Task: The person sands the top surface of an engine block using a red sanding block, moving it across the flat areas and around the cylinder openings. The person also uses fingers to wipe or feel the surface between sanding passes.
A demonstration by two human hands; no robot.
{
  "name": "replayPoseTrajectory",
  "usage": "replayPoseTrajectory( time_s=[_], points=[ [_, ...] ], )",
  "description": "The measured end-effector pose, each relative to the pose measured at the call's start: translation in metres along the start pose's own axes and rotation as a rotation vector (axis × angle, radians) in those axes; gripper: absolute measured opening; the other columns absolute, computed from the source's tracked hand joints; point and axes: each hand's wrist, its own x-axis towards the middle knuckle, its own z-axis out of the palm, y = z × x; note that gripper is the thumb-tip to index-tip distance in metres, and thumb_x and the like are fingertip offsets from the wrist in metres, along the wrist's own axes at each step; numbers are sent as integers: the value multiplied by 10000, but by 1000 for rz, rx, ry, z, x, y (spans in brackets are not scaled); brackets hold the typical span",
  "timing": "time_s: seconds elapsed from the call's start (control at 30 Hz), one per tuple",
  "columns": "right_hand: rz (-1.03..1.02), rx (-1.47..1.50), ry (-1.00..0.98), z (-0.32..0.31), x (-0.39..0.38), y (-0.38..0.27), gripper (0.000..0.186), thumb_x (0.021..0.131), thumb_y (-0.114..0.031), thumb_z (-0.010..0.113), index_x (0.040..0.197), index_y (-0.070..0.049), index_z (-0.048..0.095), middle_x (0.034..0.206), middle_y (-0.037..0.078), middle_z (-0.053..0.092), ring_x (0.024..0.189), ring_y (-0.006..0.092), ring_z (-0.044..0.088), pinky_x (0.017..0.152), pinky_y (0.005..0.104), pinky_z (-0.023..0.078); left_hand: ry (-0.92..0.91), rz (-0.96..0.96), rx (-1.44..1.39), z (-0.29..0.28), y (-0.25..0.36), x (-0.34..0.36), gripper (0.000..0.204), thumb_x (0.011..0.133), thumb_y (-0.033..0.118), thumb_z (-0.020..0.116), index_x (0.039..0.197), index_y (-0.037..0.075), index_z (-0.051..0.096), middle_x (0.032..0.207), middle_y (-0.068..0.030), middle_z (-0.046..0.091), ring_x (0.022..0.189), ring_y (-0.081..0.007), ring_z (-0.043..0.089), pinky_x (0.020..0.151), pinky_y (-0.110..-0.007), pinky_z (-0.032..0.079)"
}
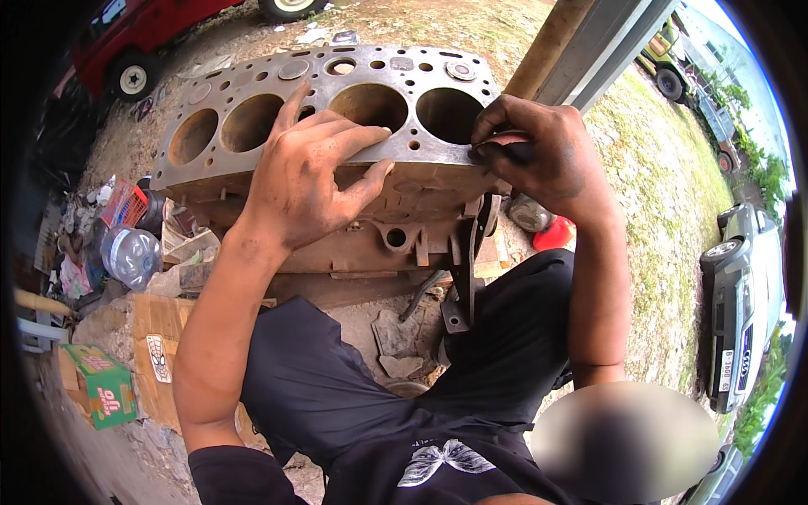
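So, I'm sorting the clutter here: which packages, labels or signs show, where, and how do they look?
Green carton: lower left on the ground, boxy, green with red and white print.
Flattened cardboard: right of the carton, brown, with a black-and-white printed label.
Number plate: on the grey car at right, white rectangle.

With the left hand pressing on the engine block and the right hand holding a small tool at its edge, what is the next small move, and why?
Probably a short stroke of the small dark tool along the top face, toward the nearest cylinder hole. The right hand has the tool at the near edge of the engine block, and the left hand lies flat on the same edge, bracing it.
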Motion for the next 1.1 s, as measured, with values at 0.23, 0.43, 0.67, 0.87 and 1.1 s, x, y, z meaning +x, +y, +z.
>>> replayPoseTrajectory(
  time_s=[0.23,0.43,0.67,0.87,1.1],
  points=[
    [6,-4,16,5,0,-4,182,899,-1,824,1067,-54,779,964,145,842,986,292,862,858,409,672,-9,-3,-9,0,0,-2,295,908,203,880,1184,99,866,1028,-121,848,1021,-305,799,1355,-597,345],
    [52,57,26,1,-8,10,199,905,31,811,1081,-57,780,993,150,843,1017,295,860,891,408,674,-2,-3,14,-1,-1,0,272,928,252,876,1166,121,872,1026,-92,856,1054,-280,807,1355,-585,350],
    [75,36,30,-1,-9,4,192,906,16,831,1064,-80,780,1006,126,854,979,287,862,881,426,682,-5,-15,-7,-2,2,1,273,911,258,878,1141,111,874,987,-82,853,1025,-264,809,1356,-591,347],
    [20,16,5,2,-3,-3,173,892,-8,820,1047,-65,768,959,118,833,980,296,851,878,411,674,15,-28,-11,0,1,-1,270,902,247,886,1132,106,872,967,-86,851,1010,-261,811,1352,-608,349],
    [6,-52,43,4,-7,-7,175,879,-16,822,1038,-72,774,967,124,838,940,296,857,851,400,672,1,-11,-34,2,2,-2,330,892,176,883,1209,88,862,1018,-116,841,1011,-286,798,1366,-599,326]
  ],
)
